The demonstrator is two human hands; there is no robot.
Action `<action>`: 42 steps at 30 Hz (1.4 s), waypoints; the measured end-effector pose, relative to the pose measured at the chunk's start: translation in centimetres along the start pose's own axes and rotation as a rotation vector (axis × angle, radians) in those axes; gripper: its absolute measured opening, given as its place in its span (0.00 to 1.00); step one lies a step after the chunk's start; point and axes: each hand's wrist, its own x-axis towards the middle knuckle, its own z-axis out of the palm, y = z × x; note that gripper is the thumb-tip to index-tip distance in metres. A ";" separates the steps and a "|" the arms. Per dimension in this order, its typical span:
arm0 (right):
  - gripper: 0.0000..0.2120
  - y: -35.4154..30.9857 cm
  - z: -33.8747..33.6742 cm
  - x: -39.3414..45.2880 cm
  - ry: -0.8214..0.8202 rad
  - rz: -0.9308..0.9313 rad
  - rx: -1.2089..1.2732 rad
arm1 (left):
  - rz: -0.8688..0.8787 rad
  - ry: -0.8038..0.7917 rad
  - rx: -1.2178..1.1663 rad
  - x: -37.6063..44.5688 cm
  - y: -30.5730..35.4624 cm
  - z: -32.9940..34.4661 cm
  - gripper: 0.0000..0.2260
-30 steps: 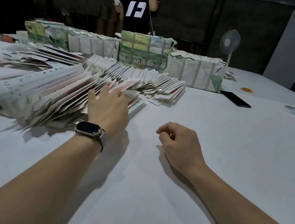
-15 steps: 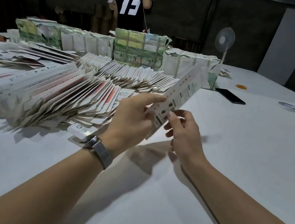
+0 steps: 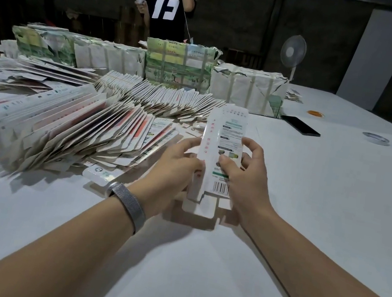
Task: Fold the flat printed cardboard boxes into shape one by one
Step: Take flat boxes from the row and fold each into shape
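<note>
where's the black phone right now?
Head view, right of centre toward the far side: the black phone lies flat on the white table, just right of the nearest wrapped bundle, with the tape roll further right.

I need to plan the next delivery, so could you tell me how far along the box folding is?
No finished box is visible. In hand: one printed box, gripped by the left hand and right hand, opening into shape. Left: the fanned pile of flat boxes, a second row and the wrapped bundles.
</note>
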 end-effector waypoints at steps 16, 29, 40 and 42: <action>0.15 -0.2 0.6 -0.6 -0.150 -0.120 -0.210 | -0.069 -0.037 -0.310 -0.9 -0.1 0.8 0.28; 0.17 -0.6 0.5 -0.6 -0.111 -0.038 0.069 | -0.079 -0.139 -0.323 -0.5 -0.6 0.7 0.23; 0.23 -0.8 0.4 -0.8 -0.184 -0.047 0.162 | 0.057 -0.024 -0.173 -0.8 -1.3 1.4 0.13; 0.23 -0.6 0.4 -0.8 -0.174 -0.092 0.105 | 0.048 -0.058 -0.250 -0.9 -1.0 1.5 0.14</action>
